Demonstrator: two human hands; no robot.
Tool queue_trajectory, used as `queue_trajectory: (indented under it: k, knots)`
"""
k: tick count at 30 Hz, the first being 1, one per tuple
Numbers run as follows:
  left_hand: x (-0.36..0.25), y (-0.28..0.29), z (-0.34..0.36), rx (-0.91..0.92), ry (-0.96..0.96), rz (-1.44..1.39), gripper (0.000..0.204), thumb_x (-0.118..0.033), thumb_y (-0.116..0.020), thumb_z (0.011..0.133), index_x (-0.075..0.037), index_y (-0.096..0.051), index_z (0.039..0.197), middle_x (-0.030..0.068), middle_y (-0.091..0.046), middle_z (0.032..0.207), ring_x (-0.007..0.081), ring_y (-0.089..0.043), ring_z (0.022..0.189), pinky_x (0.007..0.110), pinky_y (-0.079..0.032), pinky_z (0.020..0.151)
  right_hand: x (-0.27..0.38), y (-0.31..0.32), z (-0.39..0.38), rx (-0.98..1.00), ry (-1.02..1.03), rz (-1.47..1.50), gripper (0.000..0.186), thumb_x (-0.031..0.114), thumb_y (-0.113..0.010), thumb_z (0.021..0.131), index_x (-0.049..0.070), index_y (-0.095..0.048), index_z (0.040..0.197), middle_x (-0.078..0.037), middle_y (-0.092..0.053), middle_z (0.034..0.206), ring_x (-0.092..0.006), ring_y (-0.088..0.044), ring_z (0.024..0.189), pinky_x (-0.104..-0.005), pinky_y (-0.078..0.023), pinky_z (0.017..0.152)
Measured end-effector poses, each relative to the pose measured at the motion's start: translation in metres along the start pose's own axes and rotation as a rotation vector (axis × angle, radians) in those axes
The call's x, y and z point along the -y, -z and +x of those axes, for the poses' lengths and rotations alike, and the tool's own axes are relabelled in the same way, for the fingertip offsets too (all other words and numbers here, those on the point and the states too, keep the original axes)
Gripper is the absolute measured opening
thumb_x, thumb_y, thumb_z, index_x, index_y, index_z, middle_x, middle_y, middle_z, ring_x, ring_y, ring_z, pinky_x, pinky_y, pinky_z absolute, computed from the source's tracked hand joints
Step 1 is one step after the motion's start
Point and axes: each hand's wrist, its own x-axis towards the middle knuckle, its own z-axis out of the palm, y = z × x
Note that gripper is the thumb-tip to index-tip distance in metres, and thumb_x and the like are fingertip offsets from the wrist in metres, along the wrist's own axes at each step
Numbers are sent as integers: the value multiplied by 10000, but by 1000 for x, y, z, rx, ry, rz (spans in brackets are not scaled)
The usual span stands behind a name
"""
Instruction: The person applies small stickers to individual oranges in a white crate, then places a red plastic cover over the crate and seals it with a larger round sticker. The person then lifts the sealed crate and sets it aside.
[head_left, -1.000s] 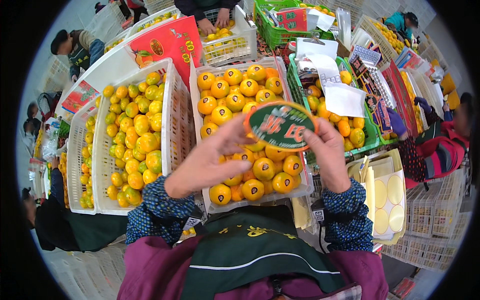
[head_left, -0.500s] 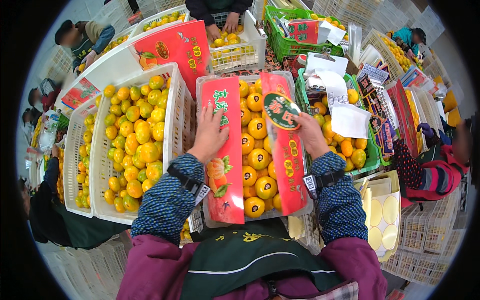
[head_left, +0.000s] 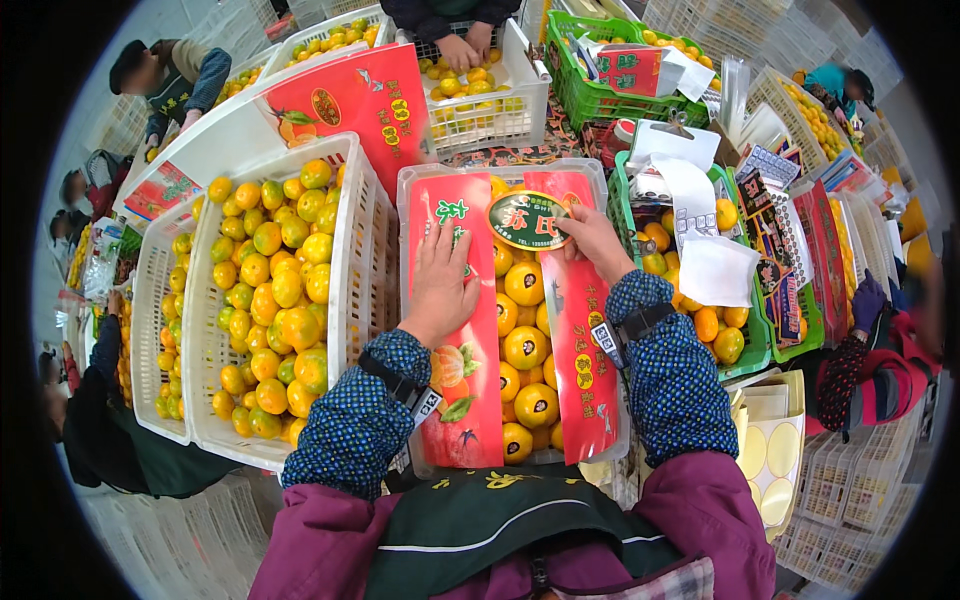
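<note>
A clear plastic box (head_left: 402,190) of orange citrus fruits (head_left: 524,347), several bearing small dark round stickers, stands in front of me. Two red printed card strips lie lengthwise over the fruit, a left strip (head_left: 462,415) and a right strip (head_left: 585,400), with a gap between them. My left hand (head_left: 440,285) rests flat on the left strip, fingers spread. My right hand (head_left: 594,245) pinches the right edge of a dark green oval label (head_left: 527,220) with a gold rim. The label spans the gap near the far end and overlaps both strips.
To the left stands a white crate (head_left: 345,230) of yellow-green citrus, with a red-and-white carton sheet (head_left: 345,115) behind it. A green crate (head_left: 757,345) with fruit and papers is at right, near sheets of round gold stickers (head_left: 780,450). Across the table, a person's hands (head_left: 467,50) reach into another crate.
My right hand has moved left and away from me, bringing the oval label from the right strip across the gap. The left hand stays flat on the left strip.
</note>
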Motion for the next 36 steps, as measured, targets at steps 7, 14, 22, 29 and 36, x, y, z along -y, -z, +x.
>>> queue_trajectory:
  k: [7, 14, 22, 29, 36]
  knots:
    - [-4, 4, 3, 19, 19, -63, 837, -198, -697, 878, 10, -348, 1609, 281, -306, 1672, 465, -235, 1576, 546, -185, 1303, 14, -13, 26, 18, 23, -120, 237, 235, -667, 998, 2, -661, 1044, -45, -682, 750, -112, -619, 506, -262, -453, 460]
    - [-7, 7, 4, 22, 5, -45, 838, -172, -668, 877, 16, -324, 1619, 286, -256, 1690, 452, -210, 1589, 540, -173, 1306, 20, -16, 33, 41, -27, -121, 235, 220, -659, 981, -6, -675, 1044, -51, -677, 724, -131, -607, 476, -295, -456, 437]
    - [-11, 5, 12, 63, -25, 13, 812, -143, -653, 847, -32, -380, 1604, 236, -275, 1702, 458, -219, 1582, 571, -192, 1295, 23, -21, 34, 18, -7, -194, 203, 192, -657, 969, -7, -668, 1011, -52, -652, 700, -136, -604, 481, -289, -438, 420]
    - [-10, 5, 22, 2, -75, -111, 794, -116, -627, 818, -24, -417, 1579, 218, -322, 1688, 473, -238, 1573, 568, -223, 1290, 20, -22, 34, -15, 27, -224, 211, 185, -653, 965, -26, -666, 979, -64, -659, 700, -146, -603, 478, -300, -459, 431]
    - [-8, 6, 38, 104, -216, -71, 768, -108, -609, 813, -11, -446, 1557, 229, -362, 1666, 444, -272, 1573, 552, -249, 1287, 14, -21, 37, -14, 3, -171, 233, 188, -675, 976, -33, -698, 1043, -58, -687, 736, -123, -598, 477, -276, -457, 435]
